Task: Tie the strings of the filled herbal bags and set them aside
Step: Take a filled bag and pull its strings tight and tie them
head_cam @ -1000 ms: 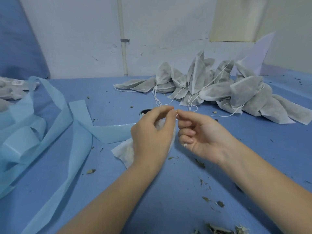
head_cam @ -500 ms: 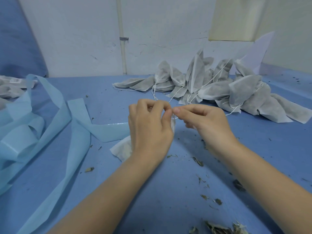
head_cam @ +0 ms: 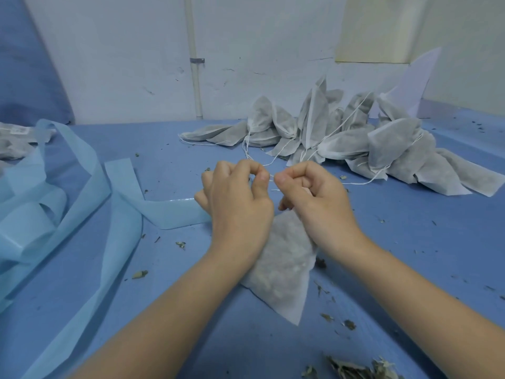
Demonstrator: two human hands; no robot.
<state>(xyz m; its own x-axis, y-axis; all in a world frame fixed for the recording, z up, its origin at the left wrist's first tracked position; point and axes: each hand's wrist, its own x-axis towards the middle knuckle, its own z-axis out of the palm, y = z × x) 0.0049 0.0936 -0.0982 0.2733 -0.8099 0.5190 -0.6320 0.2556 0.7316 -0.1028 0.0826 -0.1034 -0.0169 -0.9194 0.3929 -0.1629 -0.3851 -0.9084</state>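
Blue cloth covers the bench right up to the white wall, and both hands work near its middle. Left hand and right hand are curled into loose fists, each thumb pressed to a forefinger, pinching a thin white string pulled short between them. Under the wrists lies the filled bag, its pointed corner aimed at the near edge. Bare cloth lies open to the right and toward the near edge, dotted with herb bits. Half a second ago the bag sat mostly hidden behind the left hand; now it shows between the forearms, and the fingers are more tightly curled. Pale blue strips crowd the left side. Along the far edge, filled bags sit in a pile, strings trailing.
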